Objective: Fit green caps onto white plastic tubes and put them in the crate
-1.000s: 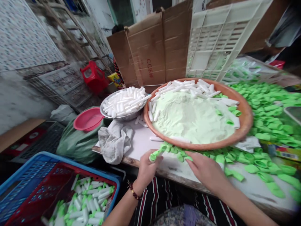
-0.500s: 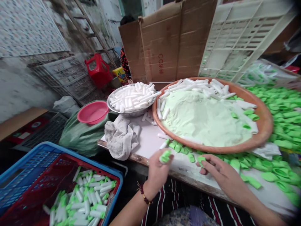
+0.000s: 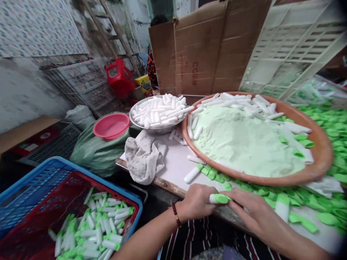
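My left hand [image 3: 199,201] is closed around a white tube [image 3: 213,198], whose end sticks out toward the right. A soft green cap [image 3: 221,199] sits on that end. My right hand [image 3: 251,207] pinches the tip of the green cap, and the two hands almost meet at the table's front edge. Just beyond my left hand a capped white tube [image 3: 192,174] lies on the table. Loose green caps [image 3: 213,174] are strewn along the rim of a large brown basin [image 3: 322,159], which holds pale green powder [image 3: 244,144] and white tubes.
A metal bowl [image 3: 159,130] heaped with white tubes stands left of the basin, behind a grey cloth [image 3: 145,159]. Lower left, a blue crate [image 3: 135,196] holds many capped tubes. A pink basin [image 3: 111,126] rests on a green sack [image 3: 92,155]. Cardboard [image 3: 200,54] screens the back, partly hiding a person.
My hands have come together; the right hand has moved left to the tube in my left hand. A capped tube now shows whole on the table. The view has shifted slightly.
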A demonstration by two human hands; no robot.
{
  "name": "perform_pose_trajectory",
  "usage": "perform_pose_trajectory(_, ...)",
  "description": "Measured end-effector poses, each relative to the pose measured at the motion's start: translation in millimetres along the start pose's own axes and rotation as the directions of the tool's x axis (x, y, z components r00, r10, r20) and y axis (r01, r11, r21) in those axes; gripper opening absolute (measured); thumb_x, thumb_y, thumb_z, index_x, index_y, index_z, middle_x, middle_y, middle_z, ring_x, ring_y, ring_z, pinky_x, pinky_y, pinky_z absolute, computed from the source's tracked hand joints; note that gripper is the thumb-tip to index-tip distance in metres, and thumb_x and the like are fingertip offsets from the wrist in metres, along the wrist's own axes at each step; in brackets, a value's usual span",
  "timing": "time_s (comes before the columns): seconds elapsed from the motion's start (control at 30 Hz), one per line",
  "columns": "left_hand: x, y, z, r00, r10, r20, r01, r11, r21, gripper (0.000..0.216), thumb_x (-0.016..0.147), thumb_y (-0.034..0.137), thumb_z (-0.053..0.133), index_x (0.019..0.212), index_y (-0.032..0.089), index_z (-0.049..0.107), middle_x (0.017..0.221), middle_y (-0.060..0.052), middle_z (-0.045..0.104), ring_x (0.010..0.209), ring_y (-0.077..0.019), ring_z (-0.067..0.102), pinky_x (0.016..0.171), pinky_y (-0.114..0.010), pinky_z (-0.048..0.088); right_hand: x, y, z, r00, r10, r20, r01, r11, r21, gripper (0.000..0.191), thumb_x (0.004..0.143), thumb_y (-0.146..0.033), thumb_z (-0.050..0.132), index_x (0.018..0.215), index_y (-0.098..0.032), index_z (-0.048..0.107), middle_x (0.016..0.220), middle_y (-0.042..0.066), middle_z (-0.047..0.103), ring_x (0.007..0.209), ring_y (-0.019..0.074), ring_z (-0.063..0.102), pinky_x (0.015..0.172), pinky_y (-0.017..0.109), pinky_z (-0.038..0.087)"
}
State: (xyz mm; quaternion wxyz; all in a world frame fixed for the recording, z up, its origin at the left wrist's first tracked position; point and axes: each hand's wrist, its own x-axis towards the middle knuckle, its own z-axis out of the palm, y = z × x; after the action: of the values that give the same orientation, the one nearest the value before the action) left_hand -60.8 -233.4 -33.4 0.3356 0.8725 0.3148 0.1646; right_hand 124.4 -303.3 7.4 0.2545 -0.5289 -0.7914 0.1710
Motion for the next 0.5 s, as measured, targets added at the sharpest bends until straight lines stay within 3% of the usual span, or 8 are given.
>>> perform_pose_trajectory(0.13, 3, -4, 6, 1.000, 0.003, -0.031, -0.004, 1.000, -0.002, 0.019, 0.082, 0.030, 0.064, 0.070, 0.015, 0.065, 0.062, -0.001, 0.065, 0.057, -0.0131, 0.055, 0.051, -0.022, 0.025, 0, -4, 4, 0.993, 0.095, -0.076, -0.090, 0.993, 0.074, 0.030, 0.093, -0.030, 0.045, 0.105, -0.022, 0.072, 0.096, 0.008, 0.073, 0.091, 0.0203, 0.068, 0.078, 0.029, 0.055)
perform_pose_trajectory(0.23, 2, -7, 1, 0.996, -0.051, -0.075, 0.038, 0.984, -0.172, 0.020, 0.081, 0.031, 0.066, 0.069, 0.015, 0.064, 0.063, 0.000, 0.064, 0.058, -0.0124, 0.054, 0.052, -0.021, 0.030, 3, 2, 3, 0.981, 0.189, 0.033, -0.192, 0.967, 0.168, 0.034, 0.095, -0.038, 0.043, 0.091, -0.022, 0.073, 0.086, 0.005, 0.072, 0.084, 0.0200, 0.068, 0.078, 0.029, 0.055)
perform_pose_trajectory(0.3, -1, -9, -6, 0.976, -0.163, -0.147, 0.106, 0.937, -0.333, 0.017, 0.081, 0.029, 0.066, 0.072, 0.014, 0.065, 0.067, 0.000, 0.065, 0.060, -0.0120, 0.054, 0.055, -0.020, 0.035, 8, 11, 7, 0.958, 0.284, 0.049, -0.288, 0.945, 0.155, 0.042, 0.098, -0.039, 0.035, 0.090, -0.022, 0.072, 0.082, 0.004, 0.072, 0.083, 0.0197, 0.068, 0.079, 0.030, 0.054)
perform_pose_trajectory(0.4, -5, -10, -19, 0.898, -0.339, -0.280, 0.184, 0.869, -0.460, 0.015, 0.083, 0.029, 0.065, 0.082, 0.014, 0.067, 0.078, -0.001, 0.068, 0.068, -0.0132, 0.056, 0.061, -0.020, 0.041, 18, 28, 25, 0.924, 0.376, -0.073, -0.382, 0.918, -0.101, 0.041, 0.096, -0.038, 0.035, 0.112, -0.019, 0.067, 0.097, 0.010, 0.073, 0.091, 0.0260, 0.068, 0.081, 0.037, 0.053)
perform_pose_trajectory(0.5, -9, -6, -25, 0.869, -0.368, -0.331, 0.182, 0.860, -0.477, 0.013, 0.083, 0.026, 0.064, 0.088, 0.015, 0.069, 0.084, -0.001, 0.069, 0.075, -0.0147, 0.058, 0.068, -0.021, 0.044, 22, 40, 45, 0.938, 0.332, -0.098, -0.345, 0.878, -0.332, 0.038, 0.092, -0.034, 0.042, 0.116, -0.016, 0.066, 0.102, 0.015, 0.072, 0.092, 0.0309, 0.068, 0.076, 0.041, 0.053)
